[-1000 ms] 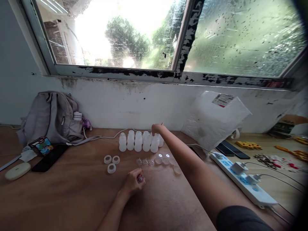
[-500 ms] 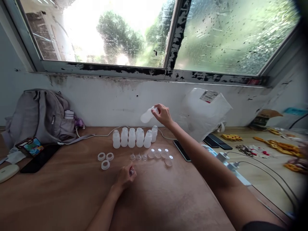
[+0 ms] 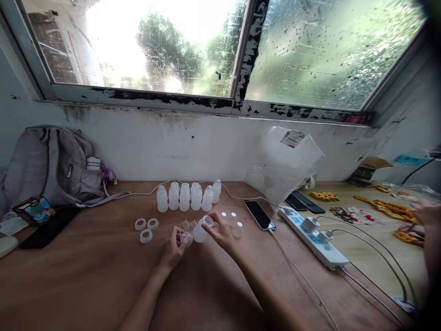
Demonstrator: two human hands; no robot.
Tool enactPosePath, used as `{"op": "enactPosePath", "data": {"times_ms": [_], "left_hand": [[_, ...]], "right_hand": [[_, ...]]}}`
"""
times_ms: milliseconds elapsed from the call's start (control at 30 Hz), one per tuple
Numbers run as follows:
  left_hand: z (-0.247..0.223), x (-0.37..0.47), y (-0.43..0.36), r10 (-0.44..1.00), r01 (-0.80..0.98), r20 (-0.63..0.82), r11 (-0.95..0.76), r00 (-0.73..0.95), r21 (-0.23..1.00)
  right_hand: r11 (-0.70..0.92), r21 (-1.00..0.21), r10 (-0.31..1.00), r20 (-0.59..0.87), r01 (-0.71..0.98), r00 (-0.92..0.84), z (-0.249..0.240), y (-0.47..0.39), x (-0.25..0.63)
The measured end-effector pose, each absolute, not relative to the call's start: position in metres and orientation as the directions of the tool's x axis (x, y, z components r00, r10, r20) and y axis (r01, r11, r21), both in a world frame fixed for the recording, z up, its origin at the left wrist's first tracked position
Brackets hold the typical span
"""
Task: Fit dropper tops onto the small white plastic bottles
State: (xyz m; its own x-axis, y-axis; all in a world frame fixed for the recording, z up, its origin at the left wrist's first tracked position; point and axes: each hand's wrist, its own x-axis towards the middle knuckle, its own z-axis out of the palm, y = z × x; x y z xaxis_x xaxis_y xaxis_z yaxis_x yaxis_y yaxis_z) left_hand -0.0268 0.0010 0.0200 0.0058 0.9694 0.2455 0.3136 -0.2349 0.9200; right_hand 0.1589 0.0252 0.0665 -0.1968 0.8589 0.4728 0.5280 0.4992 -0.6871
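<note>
My left hand (image 3: 173, 249) is closed around a clear round bottle nipple (image 3: 186, 238), partly hidden by my fingers. Close to its right, my right hand (image 3: 222, 232) grips a frosted white baby bottle (image 3: 200, 233) near its open mouth. The bottle leans, its mouth up and to the right. Just behind my hands, small clear nipples (image 3: 186, 224) lie on the table. Clear round discs with white centres (image 3: 236, 231) lie by my right fingers, some partly covered. Off to the left are three translucent collar rings (image 3: 146, 236).
Several frosted bottles (image 3: 184, 197) stand in a row towards the wall. A phone (image 3: 259, 214) and a white power strip (image 3: 315, 239) with cables lie on the right. A grey backpack (image 3: 51, 161) is at left. Another person's hand (image 3: 413, 234) is at the far right among yellow parts.
My right hand has brought the bottle down from above the row to beside my left hand. The clear nipple in my left hand shows more now. The view has shifted slightly.
</note>
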Motion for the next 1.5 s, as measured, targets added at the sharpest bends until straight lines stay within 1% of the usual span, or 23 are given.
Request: {"op": "enactPosePath", "data": {"times_ms": [167, 300, 400, 533, 633, 700, 767, 867, 1000, 1233, 1500], "left_hand": [[0.02, -0.026, 0.008, 0.989, 0.036, 0.132, -0.13, -0.063, 0.991], [0.019, -0.028, 0.012, 0.995, -0.201, 0.01, -0.03, -0.1, 0.979], [0.018, -0.027, 0.013, 0.994, -0.351, -0.068, 0.034, -0.085, 0.936], [0.017, -0.024, 0.013, 0.983, -0.575, -0.177, 0.121, -0.042, 0.809], [0.018, -0.024, 0.012, 0.975, -0.659, -0.218, 0.14, -0.037, 0.739], [0.02, -0.024, 0.011, 0.978, -0.642, -0.207, 0.135, -0.037, 0.754], [0.022, -0.023, 0.011, 0.982, -0.59, -0.184, 0.122, -0.046, 0.798], [0.025, -0.022, 0.009, 0.986, -0.519, -0.152, 0.094, -0.069, 0.849], [0.026, -0.02, 0.008, 0.989, -0.461, -0.115, 0.061, -0.091, 0.885], [0.026, -0.019, 0.007, 0.993, -0.312, -0.051, 0.016, -0.104, 0.95], [0.026, -0.018, 0.007, 0.993, -0.199, -0.001, -0.021, -0.114, 0.98]], "right_hand": [[0.495, -0.751, 0.868, 0.456, 0.437, -0.197, 0.057, 0.022, 0.15], [0.503, -0.769, 0.864, 0.453, 0.394, -0.219, 0.049, 0.016, 0.141], [0.503, -0.78, 0.864, 0.439, 0.372, -0.247, 0.039, 0.012, 0.137], [0.483, -0.787, 0.872, 0.395, 0.383, -0.288, 0.029, 0.01, 0.135], [0.516, -0.735, 0.856, 0.43, 0.44, -0.285, 0.029, 0.01, 0.137], [0.554, -0.66, 0.83, 0.484, 0.507, -0.277, 0.03, 0.011, 0.139], [0.571, -0.578, 0.81, 0.512, 0.584, -0.285, 0.032, 0.011, 0.141], [0.564, -0.472, 0.801, 0.511, 0.677, -0.311, 0.032, 0.011, 0.143], [0.561, -0.373, 0.791, 0.504, 0.739, -0.346, 0.03, 0.01, 0.144], [0.538, -0.332, 0.807, 0.468, 0.775, -0.359, 0.029, 0.011, 0.146], [0.53, -0.302, 0.809, 0.46, 0.793, -0.366, 0.027, 0.013, 0.148]]}}
